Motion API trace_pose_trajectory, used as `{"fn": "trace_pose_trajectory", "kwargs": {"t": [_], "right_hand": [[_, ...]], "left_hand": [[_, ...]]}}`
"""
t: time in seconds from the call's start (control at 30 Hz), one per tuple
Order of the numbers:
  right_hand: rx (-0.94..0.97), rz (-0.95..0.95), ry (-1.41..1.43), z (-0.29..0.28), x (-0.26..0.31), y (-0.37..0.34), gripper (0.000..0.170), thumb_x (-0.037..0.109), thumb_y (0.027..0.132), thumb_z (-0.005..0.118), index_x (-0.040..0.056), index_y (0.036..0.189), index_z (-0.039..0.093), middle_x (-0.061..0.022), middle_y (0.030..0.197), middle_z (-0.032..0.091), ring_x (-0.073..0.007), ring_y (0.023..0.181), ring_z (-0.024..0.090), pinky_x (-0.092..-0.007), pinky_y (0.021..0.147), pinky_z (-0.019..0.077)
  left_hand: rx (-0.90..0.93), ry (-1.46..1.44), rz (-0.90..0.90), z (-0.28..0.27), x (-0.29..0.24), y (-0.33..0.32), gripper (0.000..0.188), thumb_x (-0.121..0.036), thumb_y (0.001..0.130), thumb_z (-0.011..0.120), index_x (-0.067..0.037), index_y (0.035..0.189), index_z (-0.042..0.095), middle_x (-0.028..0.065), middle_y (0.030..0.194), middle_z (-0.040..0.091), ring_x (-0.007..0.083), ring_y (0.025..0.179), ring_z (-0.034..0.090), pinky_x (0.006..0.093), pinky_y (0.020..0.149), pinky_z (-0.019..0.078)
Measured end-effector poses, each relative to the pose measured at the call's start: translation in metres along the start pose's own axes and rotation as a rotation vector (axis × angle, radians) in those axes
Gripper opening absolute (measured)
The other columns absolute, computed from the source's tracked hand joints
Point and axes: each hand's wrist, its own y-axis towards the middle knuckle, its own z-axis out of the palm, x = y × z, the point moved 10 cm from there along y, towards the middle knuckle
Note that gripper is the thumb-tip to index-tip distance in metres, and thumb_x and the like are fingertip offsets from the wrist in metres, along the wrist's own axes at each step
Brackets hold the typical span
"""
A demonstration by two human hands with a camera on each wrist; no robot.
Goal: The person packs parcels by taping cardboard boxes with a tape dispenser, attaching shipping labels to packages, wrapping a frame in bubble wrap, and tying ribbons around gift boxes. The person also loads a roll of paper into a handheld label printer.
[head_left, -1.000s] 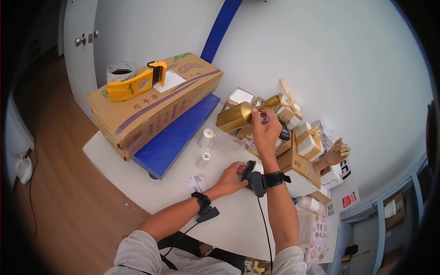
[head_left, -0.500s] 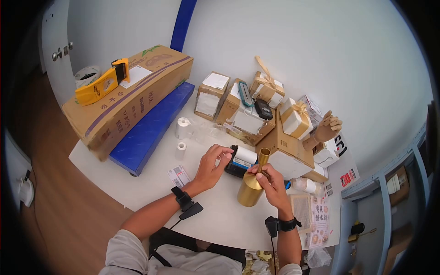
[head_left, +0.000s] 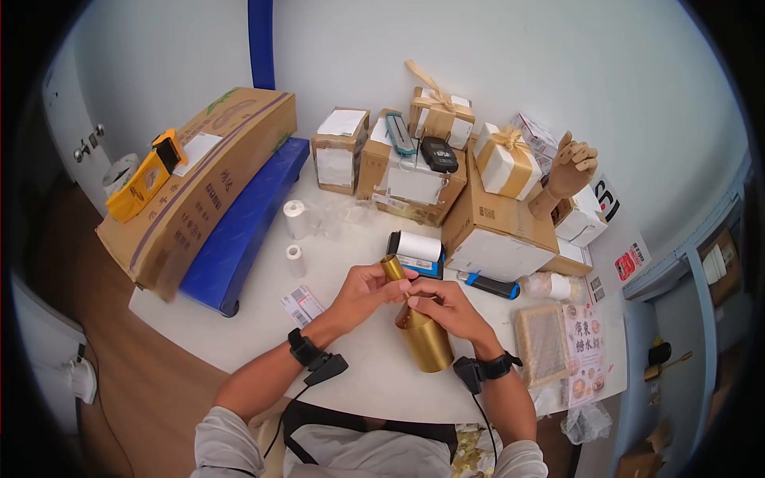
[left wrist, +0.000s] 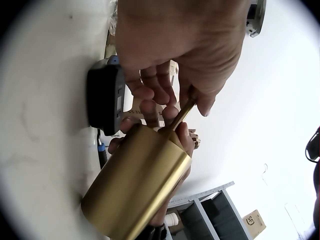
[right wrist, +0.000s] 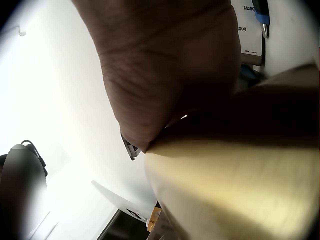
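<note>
The near part of the white table (head_left: 374, 378) is taken up by the work; at its left, a blue platform (head_left: 247, 231) is overlapped by a long carton (head_left: 195, 187). Over the table's front, directly before the person, a gold bottle-shaped vessel (head_left: 427, 342) is held tilted, its base turned toward the person and its neck pointed away and to the left; whether the table is touched by the base cannot be told. The vessel's shoulder is gripped by the curled fingers of the right hand (head_left: 456, 309). The neck (head_left: 391, 267) is pinched by the left hand (head_left: 358, 299), which half a second ago was held apart, near the black-and-blue device (head_left: 417, 259) with the white roll, while the vessel was carried by the right hand alone. With the neck now grasped too, the handling appears to have been turned from one-handed carrying into two-handed work at the neck. Beyond the hands, a blue-and-black cutter (head_left: 492, 285) is left untouched.
</note>
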Motion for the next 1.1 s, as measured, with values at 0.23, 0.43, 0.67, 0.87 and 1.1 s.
{"fn": "trace_pose_trajectory", "kwargs": {"t": [0.23,0.43,0.67,0.87,1.1], "right_hand": [[0.044,0.079,-0.125,0.003,-0.007,-0.026,0.085,0.038,0.075,0.085,0.0108,0.145,0.046,-0.0141,0.122,0.067,-0.0214,0.113,0.064,-0.0338,0.098,0.0485],[0.04,0.09,-0.026,-0.013,-0.02,-0.041,0.082,0.031,0.07,0.086,0.0113,0.14,0.049,-0.0088,0.115,0.066,-0.0195,0.105,0.062,-0.0317,0.095,0.0466],[0.085,0.072,-0.136,-0.045,-0.018,-0.06,0.081,0.031,0.067,0.085,0.0076,0.139,0.055,-0.0126,0.119,0.068,-0.0213,0.105,0.064,-0.031,0.097,0.0465],[0.011,0.102,-0.555,-0.061,-0.013,-0.072,0.086,0.035,0.062,0.082,0.0057,0.139,0.056,-0.0209,0.119,0.067,-0.0375,0.106,0.064,-0.0392,0.095,0.0493],[-0.117,0.161,-0.624,-0.065,-0.009,-0.068,0.085,0.033,0.061,0.082,0.0024,0.136,0.057,-0.023,0.117,0.066,-0.0384,0.107,0.064,-0.0402,0.093,0.0496]], "left_hand": [[-0.166,0.14,-0.005,-0.021,0.001,0.0,0.028,-0.018,0.092,0.074,0.004,0.109,0.071,0.0028,0.084,0.065,0.0082,0.077,0.055,0.0233,0.07,0.0437],[-0.134,0.354,0.032,-0.019,-0.003,-0.001,0.035,-0.03,0.095,0.068,0.004,0.1,0.07,0.0058,0.081,0.067,0.0107,0.074,0.06,0.0242,0.068,0.0483],[-0.004,0.178,-0.199,-0.025,0.039,0.002,0.063,-0.05,0.106,0.036,0.002,0.086,0.066,0.0075,0.073,0.064,0.0104,0.059,0.056,0.0235,0.052,0.0434],[-0.312,0.431,-0.172,-0.061,0.014,0.002,0.063,-0.05,0.107,0.036,-0.005,0.068,0.057,0.0023,0.06,0.054,0.0086,0.051,0.048,0.0225,0.049,0.0372],[-0.318,0.486,-0.213,-0.058,0.019,0.003,0.055,-0.045,0.107,0.038,-0.006,0.073,0.058,0.0009,0.062,0.054,0.0068,0.052,0.047,0.0229,0.048,0.0353]]}}
